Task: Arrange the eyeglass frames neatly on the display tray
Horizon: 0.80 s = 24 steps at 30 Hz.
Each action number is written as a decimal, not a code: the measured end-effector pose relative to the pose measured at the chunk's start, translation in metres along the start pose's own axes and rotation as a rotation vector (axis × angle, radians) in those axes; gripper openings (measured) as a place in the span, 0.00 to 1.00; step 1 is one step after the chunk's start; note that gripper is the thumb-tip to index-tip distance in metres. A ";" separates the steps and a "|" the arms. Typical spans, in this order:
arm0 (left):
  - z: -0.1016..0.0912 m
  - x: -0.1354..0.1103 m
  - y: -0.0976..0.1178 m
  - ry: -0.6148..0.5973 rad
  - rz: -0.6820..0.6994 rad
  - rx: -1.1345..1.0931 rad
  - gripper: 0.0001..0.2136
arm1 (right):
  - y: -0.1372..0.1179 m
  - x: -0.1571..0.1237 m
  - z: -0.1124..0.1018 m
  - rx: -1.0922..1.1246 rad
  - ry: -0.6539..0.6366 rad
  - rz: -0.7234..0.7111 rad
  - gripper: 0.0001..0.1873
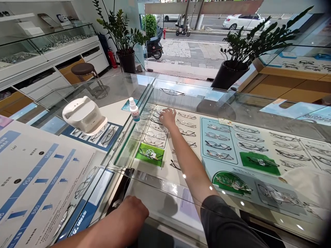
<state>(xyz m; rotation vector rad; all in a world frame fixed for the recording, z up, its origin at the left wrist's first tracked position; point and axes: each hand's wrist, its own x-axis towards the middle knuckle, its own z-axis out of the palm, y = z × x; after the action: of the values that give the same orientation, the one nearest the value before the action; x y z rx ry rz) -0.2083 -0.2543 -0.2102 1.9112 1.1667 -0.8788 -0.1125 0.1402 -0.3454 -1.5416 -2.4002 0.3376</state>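
My right hand [168, 117] reaches far into the glass display case, its fingers bent and apart. It hovers over or touches the upper end of a column of eyeglasses [155, 126]; contact is not clear. Another column of eyeglasses [186, 123] lies just right of my hand and forearm. My left hand [133, 214] is closed at the near side of the case, knuckles up, beside a dark gap. Its fingertips and whatever they grip are hidden. Below the column, a pair of glasses rests on a green card [150, 154].
On the glass top [124, 103] stand a small white bottle [134, 111] and a white vented device [85, 115]. A printed price sheet [38, 186] lies at left. More eyeglasses [218, 145] fill blue and white trays at right. Potted plants [230, 72] and a stool [82, 69] stand beyond.
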 end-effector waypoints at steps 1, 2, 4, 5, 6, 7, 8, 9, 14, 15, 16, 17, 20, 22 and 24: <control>-0.002 -0.001 0.000 -0.009 0.001 -0.004 0.14 | -0.001 -0.003 -0.002 -0.003 -0.010 -0.016 0.16; -0.003 -0.003 0.001 -0.012 0.002 -0.006 0.14 | -0.002 -0.007 -0.004 -0.011 -0.022 -0.030 0.14; -0.006 -0.004 0.001 -0.014 0.007 -0.012 0.15 | -0.005 -0.014 -0.006 -0.028 -0.029 -0.053 0.12; -0.006 -0.004 0.001 -0.015 0.009 -0.015 0.15 | -0.006 -0.017 -0.007 -0.036 -0.028 -0.064 0.12; -0.007 -0.005 0.001 -0.020 0.006 -0.016 0.16 | -0.008 -0.021 -0.007 -0.043 -0.029 -0.080 0.12; -0.008 -0.005 0.001 -0.031 0.006 -0.017 0.15 | -0.010 -0.024 -0.008 -0.052 -0.038 -0.101 0.12; -0.008 -0.005 0.002 -0.041 0.006 -0.015 0.15 | -0.012 -0.028 -0.008 -0.063 -0.057 -0.124 0.12; -0.007 -0.005 0.001 -0.040 0.008 -0.012 0.15 | -0.014 -0.031 -0.008 -0.077 -0.083 -0.145 0.11; -0.002 -0.003 -0.001 0.035 0.026 0.000 0.14 | -0.019 -0.041 -0.006 -0.154 -0.140 -0.184 0.10; -0.002 -0.002 -0.001 0.035 0.025 0.004 0.13 | -0.019 -0.042 -0.005 -0.162 -0.142 -0.182 0.11; -0.001 -0.001 -0.002 0.035 0.026 0.010 0.11 | -0.018 -0.042 -0.004 -0.167 -0.147 -0.178 0.12; -0.001 0.000 -0.002 0.036 0.029 0.019 0.10 | -0.018 -0.042 -0.003 -0.170 -0.151 -0.176 0.12; 0.000 0.002 -0.001 0.026 0.032 0.050 0.09 | -0.017 -0.041 0.000 -0.179 -0.153 -0.172 0.13; 0.001 0.003 -0.001 0.021 0.027 0.061 0.10 | -0.017 -0.041 0.002 -0.185 -0.155 -0.174 0.13; 0.002 0.004 -0.002 0.033 0.031 0.055 0.09 | -0.017 -0.041 0.003 -0.193 -0.158 -0.178 0.12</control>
<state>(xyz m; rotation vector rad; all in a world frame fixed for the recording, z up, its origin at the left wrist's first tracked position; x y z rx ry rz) -0.2093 -0.2535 -0.2147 1.9897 1.1397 -0.8733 -0.1116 0.0958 -0.3466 -1.4091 -2.7408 0.2028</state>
